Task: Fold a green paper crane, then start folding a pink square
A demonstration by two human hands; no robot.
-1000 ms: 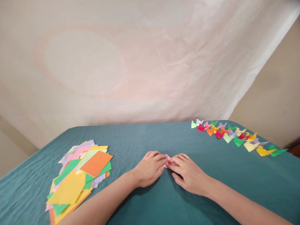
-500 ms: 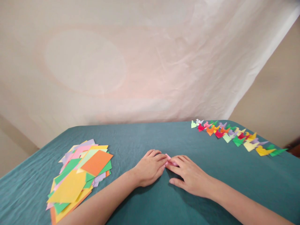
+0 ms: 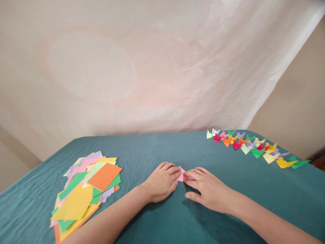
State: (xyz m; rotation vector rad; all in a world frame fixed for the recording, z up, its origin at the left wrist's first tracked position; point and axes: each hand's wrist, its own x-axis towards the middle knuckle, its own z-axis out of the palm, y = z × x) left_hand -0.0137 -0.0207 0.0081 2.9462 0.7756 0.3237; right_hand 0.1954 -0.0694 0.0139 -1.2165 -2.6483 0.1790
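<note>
A small folded piece of pink origami paper [image 3: 181, 174] lies on the cloth at the middle of the table, between my two hands. My left hand [image 3: 164, 181] holds its left side down, fingers together and covering part of it. Over the right part of the paper rest the outstretched fingers of my right hand [image 3: 203, 186]. The thumb of that hand stands apart from the fingers, above the cloth. How the paper is folded under the fingertips is hidden.
To the left lies a loose pile of coloured paper sheets [image 3: 76, 202], close to my left forearm. Several folded paper birds [image 3: 257, 151] stand in rows along the far right of the green-covered table [image 3: 147, 147]. A pale sheet [image 3: 157, 78] hangs behind.
My right hand has slid slightly to the right, and more of the pink paper shows between the hands. The left hand has stayed in place.
</note>
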